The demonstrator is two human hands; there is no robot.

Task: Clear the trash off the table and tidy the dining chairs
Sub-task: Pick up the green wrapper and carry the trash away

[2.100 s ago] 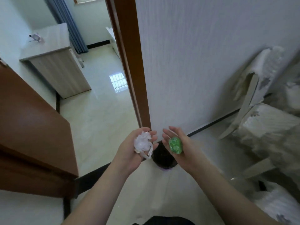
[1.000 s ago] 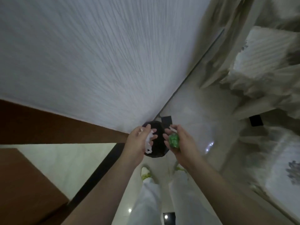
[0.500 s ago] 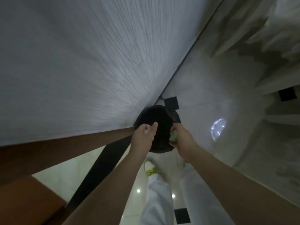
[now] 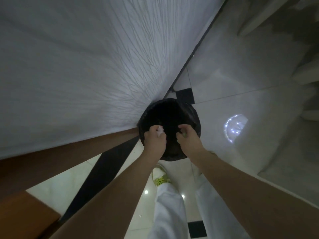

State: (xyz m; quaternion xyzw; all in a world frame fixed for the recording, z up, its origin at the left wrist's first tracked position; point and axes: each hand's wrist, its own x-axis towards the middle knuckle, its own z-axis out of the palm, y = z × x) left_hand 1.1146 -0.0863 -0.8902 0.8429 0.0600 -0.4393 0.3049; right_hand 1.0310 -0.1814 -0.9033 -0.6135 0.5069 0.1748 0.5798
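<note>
With the left hand [image 4: 155, 140] curled around the white crumpled paper [image 4: 160, 130] and the right hand [image 4: 188, 138] curled around the green wad [image 4: 184, 134] above the black-lined trash bin [image 4: 170, 116], spread all fingers over the opening's centre, clear of the rim.

The room is dim, with a cool grey cast over the textured wall [image 4: 77, 57]. A round ceiling-light reflection [image 4: 235, 128] glares off the glossy floor tiles [image 4: 233, 80], and smaller bright specks shine near the white trousers [image 4: 168, 209]. The black bin [image 4: 172, 109] reads as a dark hole with little detail. Wide-angle distortion bends the wall's edges, and the upper right corner is soft and murky.
</note>
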